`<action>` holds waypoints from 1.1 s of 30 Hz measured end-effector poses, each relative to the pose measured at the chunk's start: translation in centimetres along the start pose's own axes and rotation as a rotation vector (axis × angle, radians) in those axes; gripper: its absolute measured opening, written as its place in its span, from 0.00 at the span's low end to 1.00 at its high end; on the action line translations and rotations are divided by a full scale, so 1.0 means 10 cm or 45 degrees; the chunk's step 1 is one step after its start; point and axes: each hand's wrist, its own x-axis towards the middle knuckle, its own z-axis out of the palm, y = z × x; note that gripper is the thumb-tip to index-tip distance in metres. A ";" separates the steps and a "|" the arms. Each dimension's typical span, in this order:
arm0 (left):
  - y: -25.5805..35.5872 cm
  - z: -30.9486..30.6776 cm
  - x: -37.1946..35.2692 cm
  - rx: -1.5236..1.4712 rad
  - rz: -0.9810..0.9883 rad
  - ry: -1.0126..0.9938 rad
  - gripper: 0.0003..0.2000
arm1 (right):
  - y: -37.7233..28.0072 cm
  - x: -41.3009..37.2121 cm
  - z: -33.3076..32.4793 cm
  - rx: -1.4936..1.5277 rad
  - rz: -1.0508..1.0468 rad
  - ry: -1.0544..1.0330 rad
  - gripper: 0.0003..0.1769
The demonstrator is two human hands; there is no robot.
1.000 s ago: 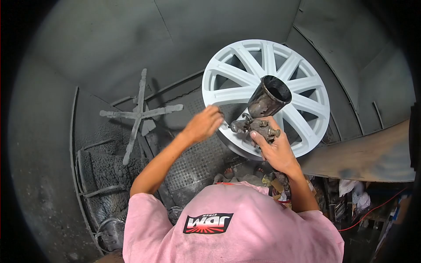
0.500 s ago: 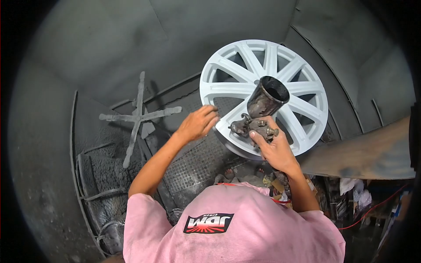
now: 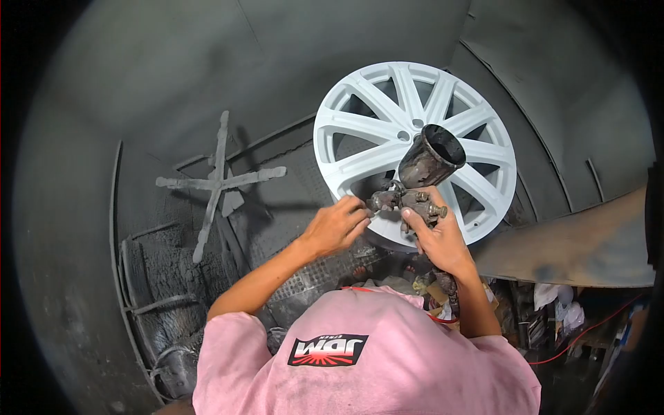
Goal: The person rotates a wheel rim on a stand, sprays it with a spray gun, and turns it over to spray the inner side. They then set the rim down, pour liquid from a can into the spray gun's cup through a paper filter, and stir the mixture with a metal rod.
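Observation:
In my right hand (image 3: 443, 238) is a paint-caked spray gun (image 3: 417, 205), gripped around its body with the thumb on top. Its dark open cup (image 3: 432, 162) stands tilted above the hand. My left hand (image 3: 337, 227) is closed, with its fingertips brought together at the gun's nozzle end (image 3: 380, 200). I cannot make out whether anything is pinched between them. Behind and below the gun lies a white multi-spoke wheel rim (image 3: 373, 131), face up. The gun and cup hide part of its hub and lower spokes.
A grey-coated cross-shaped stand (image 3: 218, 185) is at the left. Dark sheet walls (image 3: 332, 41) surround the area. At the right is a curved brown panel (image 3: 567, 242), with clutter and a red cord (image 3: 595, 325) below it. A perforated mat (image 3: 297, 283) covers the floor.
My left hand has moved right to the gun's nozzle. The spray gun has shifted slightly right and down with my right hand. The wheel rim's spokes have turned, and lug holes now show.

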 end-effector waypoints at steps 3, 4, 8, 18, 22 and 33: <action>-0.29 -0.16 -0.09 0.433 0.146 0.273 0.16 | 0.05 0.01 0.01 -0.015 -0.087 0.035 0.11; -0.36 -0.21 -0.15 0.522 0.125 0.173 0.24 | 0.06 0.02 0.02 -0.011 -0.085 0.042 0.11; -0.54 -0.22 -0.12 0.622 0.128 0.048 0.33 | 0.10 0.05 -0.03 -0.045 -0.076 0.008 0.12; -0.61 -0.22 0.15 0.460 0.280 -0.041 0.32 | 0.17 0.27 -0.12 -0.367 -0.302 0.335 0.12; -0.26 -0.01 0.04 0.333 0.276 0.142 0.30 | 0.05 0.16 -0.06 -0.179 -0.130 0.278 0.12; -0.40 -0.27 0.07 0.310 0.182 0.388 0.11 | 0.06 -0.16 0.09 -0.098 -0.097 0.076 0.12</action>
